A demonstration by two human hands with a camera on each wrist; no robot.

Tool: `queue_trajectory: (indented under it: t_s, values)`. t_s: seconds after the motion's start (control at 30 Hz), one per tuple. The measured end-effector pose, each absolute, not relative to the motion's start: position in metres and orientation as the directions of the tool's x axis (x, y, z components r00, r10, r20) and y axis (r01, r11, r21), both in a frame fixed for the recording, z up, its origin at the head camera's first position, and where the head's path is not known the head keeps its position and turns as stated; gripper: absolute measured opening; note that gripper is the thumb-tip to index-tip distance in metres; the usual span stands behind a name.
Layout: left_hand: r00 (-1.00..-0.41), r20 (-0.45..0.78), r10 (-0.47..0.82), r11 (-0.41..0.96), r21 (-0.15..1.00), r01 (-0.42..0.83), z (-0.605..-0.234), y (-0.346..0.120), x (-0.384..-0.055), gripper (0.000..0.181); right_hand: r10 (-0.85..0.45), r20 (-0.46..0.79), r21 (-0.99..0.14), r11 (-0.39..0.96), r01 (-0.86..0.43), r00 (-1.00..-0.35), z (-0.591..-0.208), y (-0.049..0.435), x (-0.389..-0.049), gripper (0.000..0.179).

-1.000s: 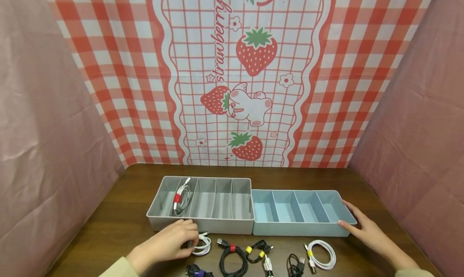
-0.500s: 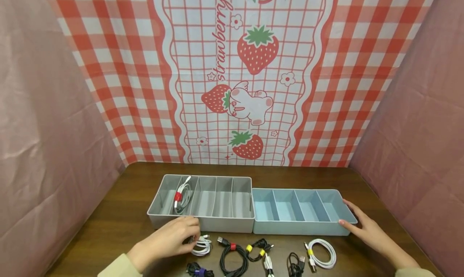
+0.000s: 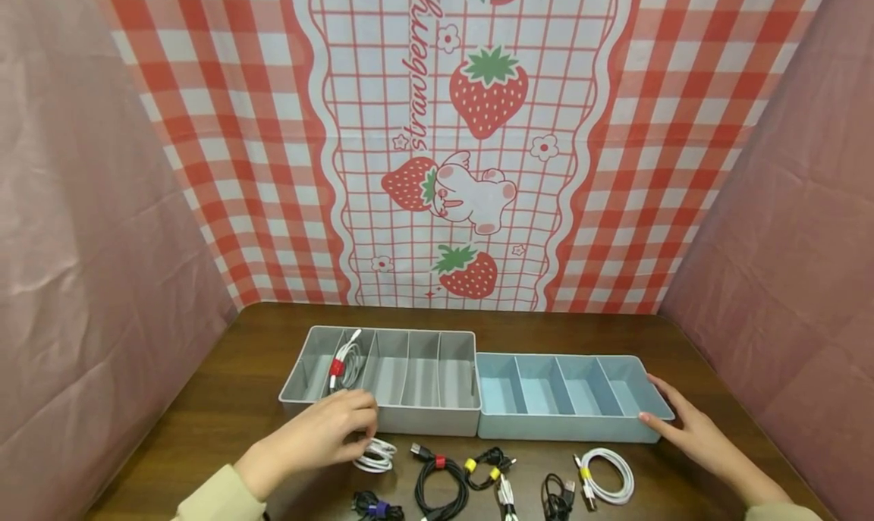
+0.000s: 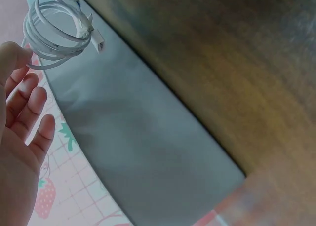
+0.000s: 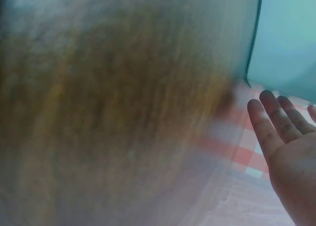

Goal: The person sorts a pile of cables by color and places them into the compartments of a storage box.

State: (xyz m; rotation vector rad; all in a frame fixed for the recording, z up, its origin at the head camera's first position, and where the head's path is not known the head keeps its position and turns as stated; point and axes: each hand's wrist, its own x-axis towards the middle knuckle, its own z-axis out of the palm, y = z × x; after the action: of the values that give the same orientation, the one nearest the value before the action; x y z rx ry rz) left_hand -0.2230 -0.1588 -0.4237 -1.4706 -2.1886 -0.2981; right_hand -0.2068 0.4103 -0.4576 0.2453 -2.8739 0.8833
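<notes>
My left hand (image 3: 326, 436) pinches a coiled white cable (image 3: 377, 456) between thumb and index finger, in front of the grey divided box (image 3: 426, 421). In the left wrist view the white coil (image 4: 52, 51) hangs from the fingertips beside the box's grey wall (image 4: 133, 132), its connector end showing. My right hand (image 3: 690, 428) lies at the right end of the light blue divided box (image 3: 546, 428), thumb at the front rim and fingers along the end wall. Its fingers (image 5: 269, 130) look straight in the right wrist view. Another white cable with a red strap (image 3: 337, 367) lies in the grey box's second compartment.
Along the table's front lie a black cable with a red strap (image 3: 440, 462), a black one with yellow straps (image 3: 471, 466), a purple-strapped one (image 3: 378, 510), a small white bundle (image 3: 506, 497), a black cable (image 3: 554, 500) and a yellow-strapped white coil (image 3: 624, 475). A checked cloth (image 3: 683, 127) hangs behind.
My left hand has risen slightly with the white cable, toward the grey box's front wall. The right hand stays at the blue box's end.
</notes>
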Motion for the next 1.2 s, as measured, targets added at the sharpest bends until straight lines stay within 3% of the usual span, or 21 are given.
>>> queue_trajectory:
  t_s: [0.57,1.2]
  values:
    - [-0.275,0.548,0.79,0.398,-0.115,0.91,-0.389,-0.156,-0.232,0.022,-0.12,0.153,-0.545,0.818,-0.185,-0.981,-0.458,0.411,-0.207,0.078]
    - [-0.343,0.529,0.776,0.453,-0.089,0.887,-0.362,-0.153,-0.252,0.021,-0.122,0.16,-0.551,0.812,-0.191,-0.98,-0.457,0.41,-0.206,0.077]
